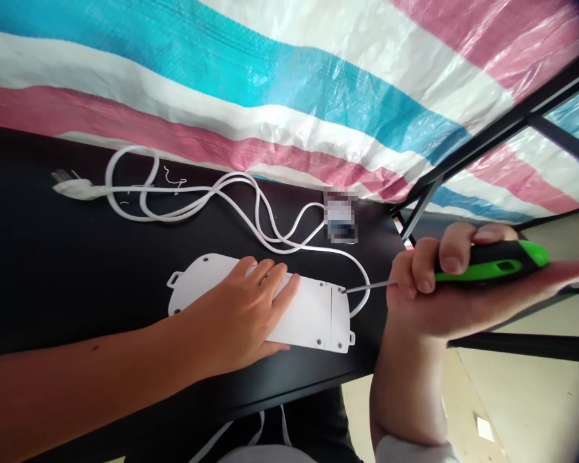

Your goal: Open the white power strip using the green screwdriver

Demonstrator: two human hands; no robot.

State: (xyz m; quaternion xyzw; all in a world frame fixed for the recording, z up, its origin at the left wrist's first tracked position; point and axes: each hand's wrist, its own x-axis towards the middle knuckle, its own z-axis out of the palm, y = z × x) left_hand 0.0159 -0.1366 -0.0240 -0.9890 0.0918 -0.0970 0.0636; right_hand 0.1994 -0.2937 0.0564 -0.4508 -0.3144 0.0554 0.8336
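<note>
A white power strip (pixel 313 315) lies face down on the black table (pixel 53 270), its flat back plate up. My left hand (pixel 241 315) rests flat on its middle, fingers together and stretched out, pressing it down. My right hand (pixel 444 289) grips a green and black screwdriver (pixel 492 263) held nearly level. The thin metal shaft points left and its tip sits at a screw hole near the strip's right end (pixel 343 290).
The strip's white cable (pixel 251 206) loops across the table to a plug (pixel 72 186) at the far left. A small blurred box (pixel 340 215) stands behind the strip. A striped pink, white and blue tarp (pixel 289 83) hangs behind. A black metal frame (pixel 511 122) stands at right.
</note>
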